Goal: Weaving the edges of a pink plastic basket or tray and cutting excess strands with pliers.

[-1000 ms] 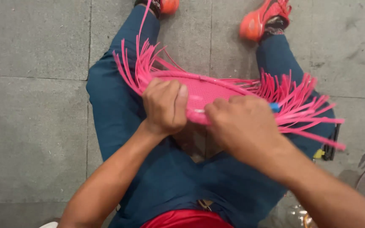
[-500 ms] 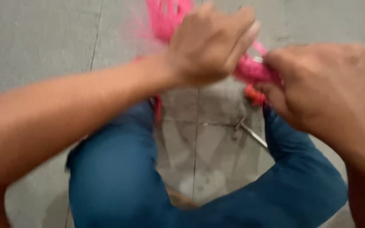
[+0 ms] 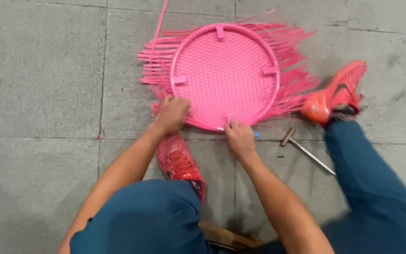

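Fingertips of the left hand (image 3: 172, 114) and right hand (image 3: 239, 137) grip the pink mat's (image 3: 226, 70) near rim, partly hidden. Hammer (image 3: 306, 151) lies nearby; knees crop the floor (image 3: 38, 70).

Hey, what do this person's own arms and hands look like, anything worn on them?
Both arms are bare to the frame edge: no sleeves in view, no gloves, no watch or rings visible on the left hand or right hand.

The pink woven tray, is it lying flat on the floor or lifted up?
Flat: the pink woven tray lies on the paved floor, fringe strips spread around its hoop. Left hand and right hand touch its near rim.
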